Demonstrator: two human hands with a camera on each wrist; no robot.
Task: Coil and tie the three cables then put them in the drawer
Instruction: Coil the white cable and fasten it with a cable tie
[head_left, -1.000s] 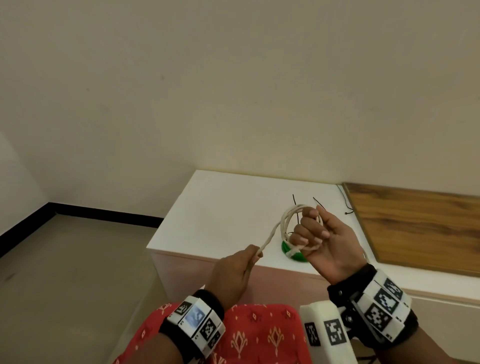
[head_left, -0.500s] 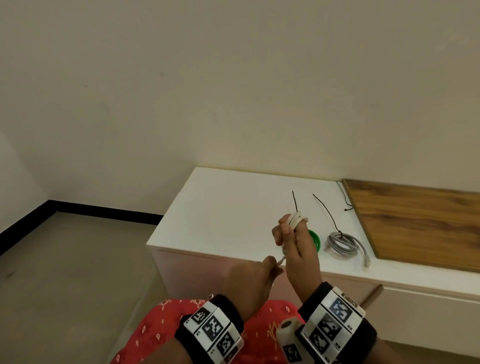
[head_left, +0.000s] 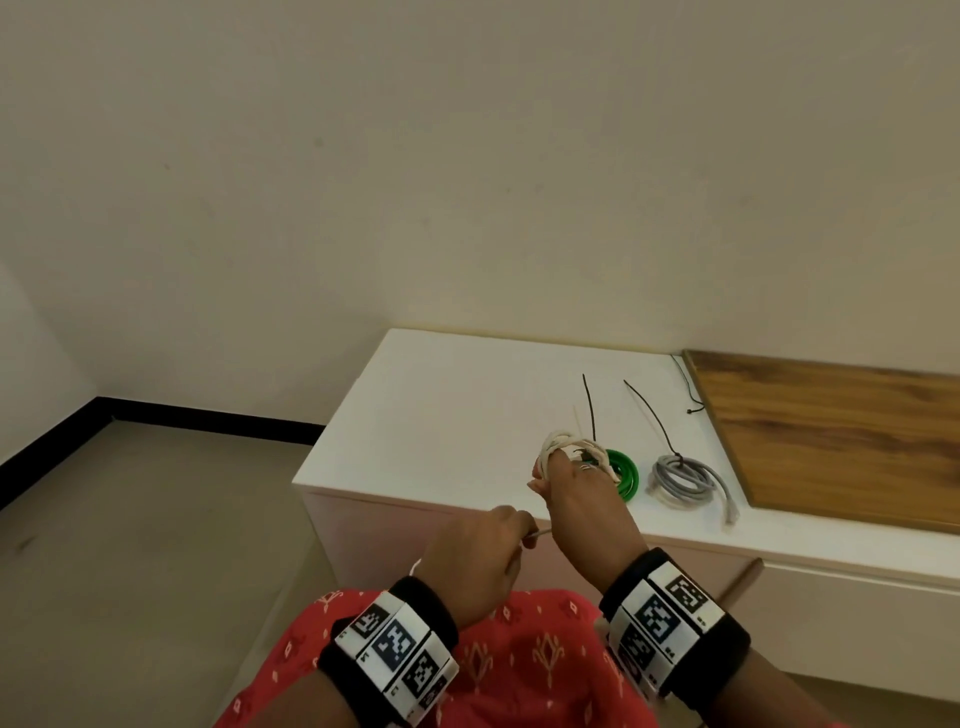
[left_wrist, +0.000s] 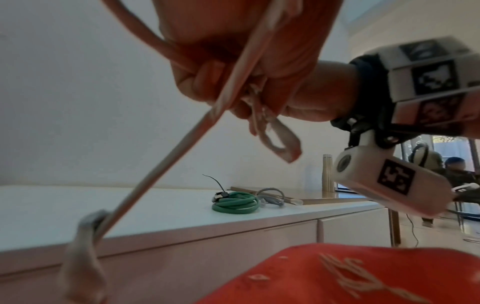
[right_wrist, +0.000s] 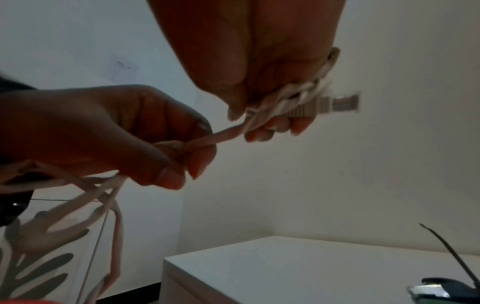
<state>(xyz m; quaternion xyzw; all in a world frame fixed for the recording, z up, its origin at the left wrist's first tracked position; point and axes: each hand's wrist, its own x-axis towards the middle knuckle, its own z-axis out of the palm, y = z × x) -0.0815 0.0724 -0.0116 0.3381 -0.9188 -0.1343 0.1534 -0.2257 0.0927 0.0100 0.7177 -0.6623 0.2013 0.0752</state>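
Note:
My right hand (head_left: 571, 483) holds a coil of white cable (head_left: 563, 447) above the front edge of the white cabinet top (head_left: 447, 415); its fingers curl round the loops (right_wrist: 298, 96). My left hand (head_left: 488, 545) pinches the free strand of the same cable (right_wrist: 223, 133) just below and left of the right hand. The strand (left_wrist: 168, 160) runs taut between both hands. A coiled green cable (head_left: 623, 470) and a coiled grey cable (head_left: 685, 478), each with a black tie, lie on the cabinet top behind my right hand.
A wooden board (head_left: 841, 431) covers the right part of the cabinet top. A white zip tie (head_left: 576, 418) lies near the green coil. Drawer fronts (left_wrist: 355, 228) run below the cabinet top. My red-clad lap (head_left: 509, 660) is under both hands.
My right hand has turned over, from palm up to knuckles up, wrapping more white cable onto the coil. My left hand has moved closer to it along the strand.

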